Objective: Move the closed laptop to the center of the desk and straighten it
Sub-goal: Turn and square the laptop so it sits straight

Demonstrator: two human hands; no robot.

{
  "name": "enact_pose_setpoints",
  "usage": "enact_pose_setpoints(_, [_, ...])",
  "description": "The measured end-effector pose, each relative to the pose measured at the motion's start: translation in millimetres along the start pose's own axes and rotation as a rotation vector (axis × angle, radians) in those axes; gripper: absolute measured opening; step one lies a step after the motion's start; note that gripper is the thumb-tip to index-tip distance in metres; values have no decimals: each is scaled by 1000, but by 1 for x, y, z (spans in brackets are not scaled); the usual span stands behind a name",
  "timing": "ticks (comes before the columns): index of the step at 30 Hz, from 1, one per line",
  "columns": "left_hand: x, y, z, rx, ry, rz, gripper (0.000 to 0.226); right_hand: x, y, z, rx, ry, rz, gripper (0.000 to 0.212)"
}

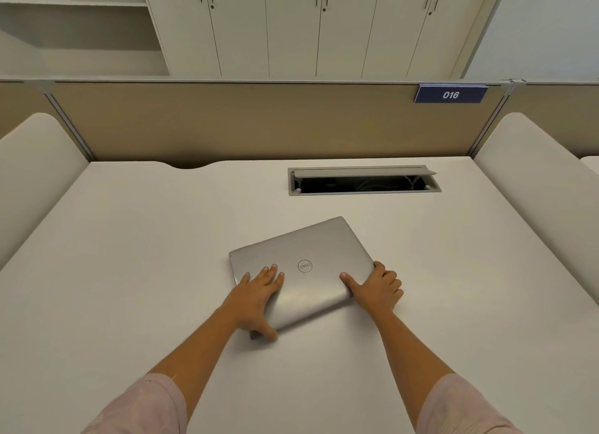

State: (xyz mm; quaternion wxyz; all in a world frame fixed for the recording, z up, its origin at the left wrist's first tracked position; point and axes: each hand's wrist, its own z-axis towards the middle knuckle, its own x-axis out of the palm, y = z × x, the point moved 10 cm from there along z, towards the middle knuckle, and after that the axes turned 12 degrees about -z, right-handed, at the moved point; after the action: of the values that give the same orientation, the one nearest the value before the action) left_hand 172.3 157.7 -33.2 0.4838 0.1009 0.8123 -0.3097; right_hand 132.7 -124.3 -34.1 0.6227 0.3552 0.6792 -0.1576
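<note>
Your hands rest on a closed, skewed laptop on the desk, left hand flat on its lid, right hand gripping its near right corner; likely stiff, smooth and weighty, so hold the edges.

I wear a top with short, loose sleeves in a pale pink cloth; the left sleeve and the right sleeve both end near the elbow. The cloth looks thin and a little creased. My forearms are bare. My left hand and right hand have no rings, and the nails are short and plain.
</note>
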Motion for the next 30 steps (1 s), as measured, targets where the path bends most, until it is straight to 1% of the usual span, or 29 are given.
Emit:
enact_pose_setpoints(3, [-6,7,-1,7,8,18,127,3,-5,-11,56,-17,22,99])
enact_pose_setpoints(7, [-14,19,-6,5,-27,-15,115,7,-9,-30,115,-83,52,96])
enact_pose_setpoints(10, [-16,26,-13,6,-71,-53,107,9,-11,-40,144,-107,73,95])
enact_pose_setpoints(12, [-17,29,-18,9,-125,-76,102,8,-12,-44,129,-117,49,94])
enact_pose_setpoints(14, [-15,30,-24,16,-177,-81,97,6,-9,-45,50,-149,-18,90])
enact_pose_setpoints(15, [-13,30,-27,20,-200,-88,95,4,-5,-45,-18,-169,-45,86])
enact_pose_setpoints(17, [-9,31,-32,23,-237,-118,93,1,7,-46,-219,-198,-39,76])
enact_pose_setpoints(18, [-7,31,-34,21,-248,-131,93,1,15,-47,-345,-187,-31,73])
enact_pose_setpoints(20, [-3,31,-37,20,-256,-143,95,9,33,-50,-606,-94,-63,72])
enact_pose_setpoints(22, [-1,30,-38,19,-269,-146,96,21,42,-54,-787,30,-113,73])
enact_pose_setpoints(23, [-1,28,-38,22,-279,-135,94,25,42,-55,-831,73,-128,74])
enact_pose_setpoints(25, [2,25,-38,31,-278,-77,83,27,41,-53,-869,105,-155,78])
enact_pose_setpoints(28, [7,17,-38,50,-259,20,71,25,39,-52,-890,111,-180,80])
enact_pose_setpoints(30, [6,8,-42,96,-288,67,66,24,39,-53,-879,90,-190,79])
